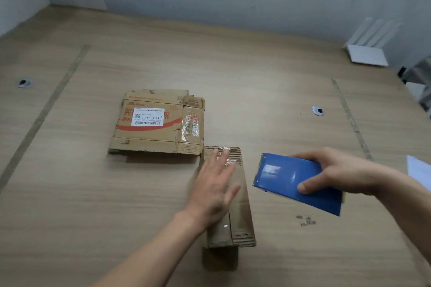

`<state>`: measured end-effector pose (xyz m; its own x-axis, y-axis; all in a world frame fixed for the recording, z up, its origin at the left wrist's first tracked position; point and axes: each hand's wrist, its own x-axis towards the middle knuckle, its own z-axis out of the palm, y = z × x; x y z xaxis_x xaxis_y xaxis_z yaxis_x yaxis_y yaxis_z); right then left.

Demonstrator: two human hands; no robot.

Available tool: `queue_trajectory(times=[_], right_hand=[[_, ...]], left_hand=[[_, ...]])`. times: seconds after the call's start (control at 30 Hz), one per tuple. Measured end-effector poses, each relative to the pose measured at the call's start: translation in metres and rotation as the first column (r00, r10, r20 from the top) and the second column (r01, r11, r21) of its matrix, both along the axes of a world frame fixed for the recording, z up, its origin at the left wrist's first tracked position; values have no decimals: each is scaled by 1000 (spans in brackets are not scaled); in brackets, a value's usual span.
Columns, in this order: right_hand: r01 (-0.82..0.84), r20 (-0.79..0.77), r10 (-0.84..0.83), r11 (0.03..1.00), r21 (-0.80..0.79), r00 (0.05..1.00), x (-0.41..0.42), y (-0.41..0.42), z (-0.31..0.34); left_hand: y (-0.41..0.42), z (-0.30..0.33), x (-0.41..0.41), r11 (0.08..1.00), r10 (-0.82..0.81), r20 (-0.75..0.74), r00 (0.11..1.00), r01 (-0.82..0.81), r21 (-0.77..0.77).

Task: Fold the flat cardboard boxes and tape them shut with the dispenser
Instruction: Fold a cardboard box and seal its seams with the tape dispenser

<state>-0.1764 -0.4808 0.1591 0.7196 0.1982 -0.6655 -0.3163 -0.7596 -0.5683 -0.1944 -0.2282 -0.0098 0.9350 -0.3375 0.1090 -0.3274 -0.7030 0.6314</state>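
Your left hand (215, 190) lies flat, fingers spread, on the folded box (235, 207); your right hand (338, 172) grips the blue dispenser (296, 184) just beside its right edge; bare table (279, 91) beyond.

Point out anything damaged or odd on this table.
The flattened box with the shipping label is worn: torn flap edges and crinkled old tape on its right panel. The narrow box under the left hand shows stripped, exposed corrugation at its far end. The right hand holds the blue dispenser off the table.

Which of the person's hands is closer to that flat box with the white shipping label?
Left. The left hand lies flat on the narrow folded box, just below the labelled flat box. The right hand holds the blue tape dispenser farther off to the right.
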Motion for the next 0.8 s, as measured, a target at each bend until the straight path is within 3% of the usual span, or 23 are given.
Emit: queue_trajectory(times=[0.03, 0.07, 0.1, 0.13, 0.17, 0.2, 0.27, 0.4, 0.63, 0.8], right_hand=[[-11, -9, 11, 998, 63, 1000, -4, -2, 4], [-27, -16, 30, 992, 123, 999, -6, -4, 7], [-44, -21, 49, 983, 177, 999, -8, -4, 10], [-59, -22, 66, 973, 222, 998, -10, -3, 12], [-73, -19, 81, 964, 257, 997, -11, -1, 13], [-88, -14, 96, 954, 288, 995, -12, 0, 14], [-112, -8, 122, 934, 338, 993, -13, 2, 13], [-133, -13, 149, 915, 381, 989, -12, 2, 11], [-163, -39, 193, 910, 381, 981, -14, 1, 3], [-164, -57, 203, 903, 397, 977, -14, 6, 0]], left_hand=[[0, 5, -3, 971, 89, -58, 994, -100, -218], [-3, 14, -6, 880, 143, -256, 956, -241, -409], [-6, 27, -8, 739, 91, -510, 856, -401, -541], [-11, 36, -9, 598, -42, -709, 704, -551, -583], [-15, 45, -10, 497, -191, -812, 551, -659, -564], [-18, 51, -11, 440, -318, -841, 437, -718, -539], [-20, 57, -14, 392, -477, -811, 339, -743, -542], [-20, 60, -21, 318, -538, -774, 334, -770, -553], [-21, 55, -30, 339, -472, -796, 380, -755, -561], [-24, 56, -36, 309, -503, -792, 345, -784, -538]])
